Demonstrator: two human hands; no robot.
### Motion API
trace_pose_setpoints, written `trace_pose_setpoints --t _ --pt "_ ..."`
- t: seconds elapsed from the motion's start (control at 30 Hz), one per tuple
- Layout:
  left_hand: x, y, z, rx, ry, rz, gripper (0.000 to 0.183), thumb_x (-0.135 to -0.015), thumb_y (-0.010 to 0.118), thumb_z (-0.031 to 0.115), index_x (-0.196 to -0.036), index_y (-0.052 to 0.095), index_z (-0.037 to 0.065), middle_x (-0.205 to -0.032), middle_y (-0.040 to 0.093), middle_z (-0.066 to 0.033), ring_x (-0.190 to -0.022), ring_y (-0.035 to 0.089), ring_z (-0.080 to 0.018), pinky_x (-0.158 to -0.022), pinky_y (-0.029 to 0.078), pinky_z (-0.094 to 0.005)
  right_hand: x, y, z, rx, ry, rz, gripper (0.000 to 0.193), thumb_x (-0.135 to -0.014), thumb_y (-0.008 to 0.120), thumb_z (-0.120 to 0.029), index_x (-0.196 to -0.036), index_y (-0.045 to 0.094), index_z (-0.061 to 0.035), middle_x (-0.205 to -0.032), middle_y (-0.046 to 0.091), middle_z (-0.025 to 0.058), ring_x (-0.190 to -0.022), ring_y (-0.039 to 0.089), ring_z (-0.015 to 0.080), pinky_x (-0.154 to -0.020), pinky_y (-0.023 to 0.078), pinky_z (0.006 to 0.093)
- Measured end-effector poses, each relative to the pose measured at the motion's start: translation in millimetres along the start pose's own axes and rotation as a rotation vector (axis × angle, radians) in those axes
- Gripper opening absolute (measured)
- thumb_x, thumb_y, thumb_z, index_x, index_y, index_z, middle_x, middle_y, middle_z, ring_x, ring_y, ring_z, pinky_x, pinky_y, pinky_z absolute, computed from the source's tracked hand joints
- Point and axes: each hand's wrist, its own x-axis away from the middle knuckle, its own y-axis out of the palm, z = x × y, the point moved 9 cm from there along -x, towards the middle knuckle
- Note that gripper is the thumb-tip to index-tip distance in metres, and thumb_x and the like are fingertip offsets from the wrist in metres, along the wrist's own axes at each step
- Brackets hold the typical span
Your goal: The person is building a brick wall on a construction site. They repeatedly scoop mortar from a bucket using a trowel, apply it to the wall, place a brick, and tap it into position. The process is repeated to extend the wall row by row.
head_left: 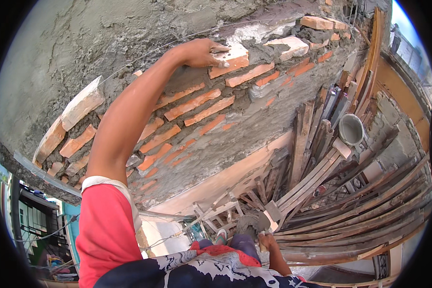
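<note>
My left hand [204,53] reaches up to the top of the brick wall. Its fingers and thumb grip the left end of an orange brick [237,65] with a pale, mortar-spotted top, which rests on the top course. Low in the view, close to my body, my right hand [269,241] is closed round the handle of a trowel [272,213]. Another pale-topped brick [293,48] lies farther right along the wall, and a whitish brick [84,103] sits at its left end. Grey mortar [197,77] fills the joints between the bricks.
A thin string line [177,44] stretches above the top course. A grey bucket [351,129] stands among the planks at right. Long wooden planks [350,206] spread across the lower right. Below my feet is a dark mortar container [248,224]. Rough plaster [81,38] covers the surface behind.
</note>
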Motion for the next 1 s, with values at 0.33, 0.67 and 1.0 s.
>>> trace_pose_setpoints --t 0.33,0.67,1.0 --pt "103.8 16.6 96.8 -0.245 0.098 0.647 0.062 -0.101 0.063 0.037 -0.156 0.043 0.015 -0.16 0.045 -0.011 -0.151 0.037 -0.0298 -0.126 0.026 -0.0511 -38.4 5.6 93.7 0.094 0.143 -0.063 0.042 -0.098 0.058 -0.032 -0.105 0.069 0.0081 -0.083 0.071 0.0182 -0.064 0.067 0.0264 -0.054 0.053 0.0414" --pt "332.6 384.3 110.2 0.632 -0.05 -0.174 0.043 -0.084 0.068 0.011 -0.127 0.069 0.007 -0.129 0.067 -0.0195 -0.121 0.061 -0.0388 -0.107 0.048 -0.0466 -62.2 32.2 105.5 0.38 0.203 -0.263 0.04 -0.099 0.051 -0.033 -0.09 0.071 -0.0001 -0.077 0.074 0.0138 -0.068 0.072 0.0276 -0.057 0.055 0.0459" --pt "591.5 528.7 35.9 0.657 -0.579 -0.71 0.036 -0.093 0.069 0.025 -0.124 0.072 0.008 -0.109 0.076 -0.0195 -0.102 0.074 -0.031 -0.091 0.057 -0.0394 -138.3 46.7 127.8 0.184 0.073 -0.064 0.054 -0.096 0.062 -0.043 -0.102 0.069 0.01 -0.084 0.071 0.0224 -0.079 0.075 0.033 -0.063 0.056 0.0463"
